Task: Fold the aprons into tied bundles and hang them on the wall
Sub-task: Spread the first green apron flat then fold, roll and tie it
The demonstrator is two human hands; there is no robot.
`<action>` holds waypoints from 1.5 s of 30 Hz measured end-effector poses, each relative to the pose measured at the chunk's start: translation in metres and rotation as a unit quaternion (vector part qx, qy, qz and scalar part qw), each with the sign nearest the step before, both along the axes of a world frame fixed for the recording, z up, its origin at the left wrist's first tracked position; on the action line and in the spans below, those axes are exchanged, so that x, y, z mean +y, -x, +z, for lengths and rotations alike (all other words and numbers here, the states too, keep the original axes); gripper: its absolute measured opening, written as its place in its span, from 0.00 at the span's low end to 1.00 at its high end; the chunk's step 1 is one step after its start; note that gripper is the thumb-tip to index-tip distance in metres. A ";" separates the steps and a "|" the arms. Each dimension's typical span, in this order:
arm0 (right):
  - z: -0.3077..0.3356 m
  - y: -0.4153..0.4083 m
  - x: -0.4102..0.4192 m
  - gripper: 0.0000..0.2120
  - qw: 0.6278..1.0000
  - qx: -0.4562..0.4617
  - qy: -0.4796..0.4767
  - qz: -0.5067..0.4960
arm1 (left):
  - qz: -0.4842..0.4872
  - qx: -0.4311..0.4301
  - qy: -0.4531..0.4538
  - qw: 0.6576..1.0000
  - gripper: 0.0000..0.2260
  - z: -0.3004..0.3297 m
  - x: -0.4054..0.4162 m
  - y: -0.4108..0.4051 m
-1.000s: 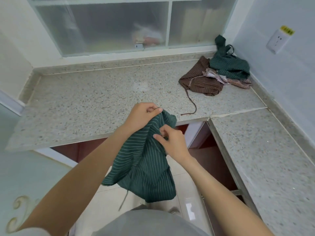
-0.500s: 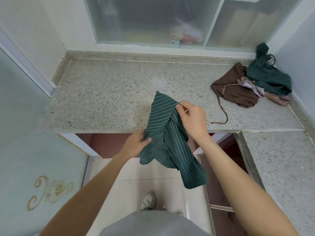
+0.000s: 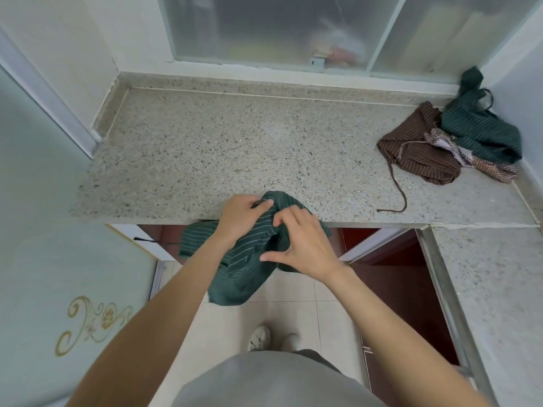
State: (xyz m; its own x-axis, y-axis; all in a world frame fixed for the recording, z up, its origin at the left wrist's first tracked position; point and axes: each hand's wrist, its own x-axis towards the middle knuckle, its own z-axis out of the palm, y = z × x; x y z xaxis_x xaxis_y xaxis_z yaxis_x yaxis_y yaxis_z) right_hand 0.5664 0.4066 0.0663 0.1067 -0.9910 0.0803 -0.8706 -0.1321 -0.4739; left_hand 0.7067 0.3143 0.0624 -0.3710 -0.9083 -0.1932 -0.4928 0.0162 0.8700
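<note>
Bunching green apron [image 3: 244, 268] between left hand [image 3: 241, 214], right hand [image 3: 302, 245] fingers.

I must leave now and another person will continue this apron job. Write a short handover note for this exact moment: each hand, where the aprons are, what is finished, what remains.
Left hand: grips the top of the green striped apron, at the front edge of the granite counter.
Right hand: fingers curled on the same apron, gathering the cloth; most of it hangs below the counter edge.
Other aprons: a brown striped apron, a second green apron and a small checked cloth lie heaped in the far right corner of the counter.
Done: no tied bundle is in view, none hung.
Left: fold and tie this apron, hang it, then do the heap.
</note>
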 end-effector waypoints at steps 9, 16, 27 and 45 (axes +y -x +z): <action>-0.001 0.008 -0.022 0.06 0.980 -0.128 0.117 -0.102 | -0.015 0.185 -0.186 0.965 0.16 0.030 0.002 0.000; 0.015 0.031 -0.042 0.03 0.954 -0.276 0.052 -0.105 | -0.072 -0.009 0.013 0.997 0.36 -0.005 0.030 -0.009; 0.039 0.086 -0.069 0.08 0.945 -0.284 -0.157 -0.044 | 0.052 -0.141 0.137 0.979 0.14 0.000 0.004 -0.046; 0.057 0.173 -0.205 0.03 0.966 -0.239 -0.078 -0.051 | 0.034 -0.293 0.248 0.923 0.04 0.049 -0.166 -0.084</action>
